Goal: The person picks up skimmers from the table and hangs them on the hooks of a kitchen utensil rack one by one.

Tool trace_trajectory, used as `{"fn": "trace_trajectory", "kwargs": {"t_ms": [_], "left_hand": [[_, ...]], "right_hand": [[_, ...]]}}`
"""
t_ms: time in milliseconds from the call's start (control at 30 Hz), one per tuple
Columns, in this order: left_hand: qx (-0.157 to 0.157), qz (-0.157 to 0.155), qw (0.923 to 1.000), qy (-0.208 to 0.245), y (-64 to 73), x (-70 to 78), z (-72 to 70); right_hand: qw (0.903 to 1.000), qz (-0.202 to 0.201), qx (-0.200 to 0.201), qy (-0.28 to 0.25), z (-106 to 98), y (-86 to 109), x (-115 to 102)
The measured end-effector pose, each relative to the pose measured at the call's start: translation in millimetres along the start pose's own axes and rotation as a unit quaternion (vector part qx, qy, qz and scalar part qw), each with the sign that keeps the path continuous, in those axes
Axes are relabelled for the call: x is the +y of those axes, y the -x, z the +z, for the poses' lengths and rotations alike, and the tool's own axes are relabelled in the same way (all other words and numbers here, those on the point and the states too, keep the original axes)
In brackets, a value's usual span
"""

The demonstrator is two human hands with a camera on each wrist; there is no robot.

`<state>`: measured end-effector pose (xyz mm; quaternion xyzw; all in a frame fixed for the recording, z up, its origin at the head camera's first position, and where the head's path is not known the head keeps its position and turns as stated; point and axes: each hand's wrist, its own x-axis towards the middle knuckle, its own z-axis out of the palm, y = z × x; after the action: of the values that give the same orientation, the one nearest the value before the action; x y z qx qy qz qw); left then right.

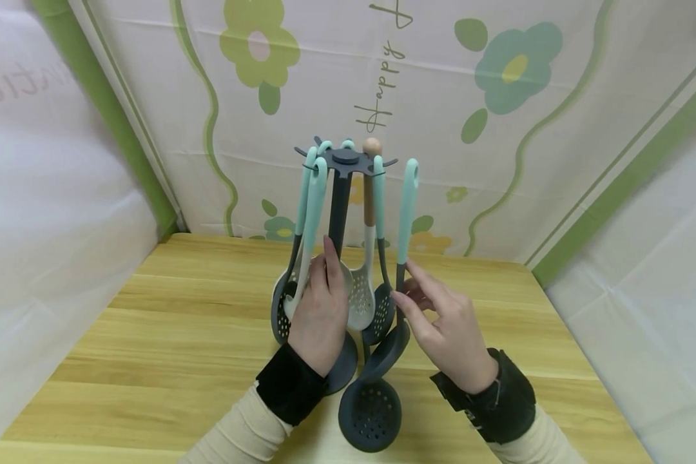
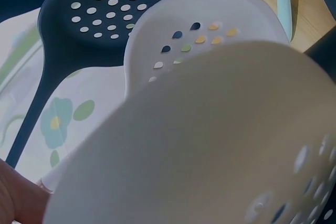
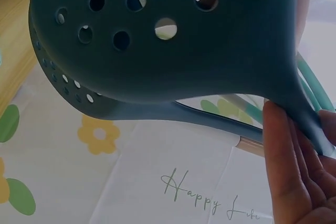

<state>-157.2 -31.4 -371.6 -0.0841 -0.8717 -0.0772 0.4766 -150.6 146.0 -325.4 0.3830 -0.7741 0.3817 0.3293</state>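
Observation:
A dark utensil rack [image 1: 345,156] stands upright, with several mint-handled utensils hanging round its post. My right hand [image 1: 446,322] pinches the dark neck of a slotted ladle [image 1: 407,212] between thumb and fingers, just right of the rack. Its mint handle points up, apart from the hooks; round holes show in its head in the right wrist view. My left hand [image 1: 320,309] lies among the hanging utensils, fingers pointing up against the post, beside a white-necked utensil [image 1: 312,219]. A white slotted head [image 2: 173,145] fills much of the left wrist view. What the left thumb touches is hidden.
A dark slotted head [image 1: 371,415] is low in front of the rack, and a dark rounded head [image 1: 343,367] is beside the left wrist. A wooden-handled white skimmer [image 1: 362,296] hangs behind. Flowered cloth [image 1: 336,71] backs the wooden table [image 1: 168,335].

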Motion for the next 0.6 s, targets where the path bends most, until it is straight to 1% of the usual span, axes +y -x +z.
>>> {"fn": "trace_trajectory", "kwargs": {"t_ms": [267, 433, 600], "left_hand": [[0.003, -0.001, 0.9999, -0.014, -0.3, 1.1, 0.2], [-0.003, -0.003, 1.0, -0.008, -0.4, 1.5, -0.5], [-0.002, 0.0, 1.0, -0.003, -0.6, 1.4, -0.6]], "right_hand": [[0.9999, -0.012, -0.004, 0.003, -0.3, -2.0, 0.0], [0.9999, -0.011, -0.01, 0.008, 0.4, -3.8, -1.3], [0.9998, -0.015, -0.012, 0.01, 1.5, -4.0, -1.9]]}}
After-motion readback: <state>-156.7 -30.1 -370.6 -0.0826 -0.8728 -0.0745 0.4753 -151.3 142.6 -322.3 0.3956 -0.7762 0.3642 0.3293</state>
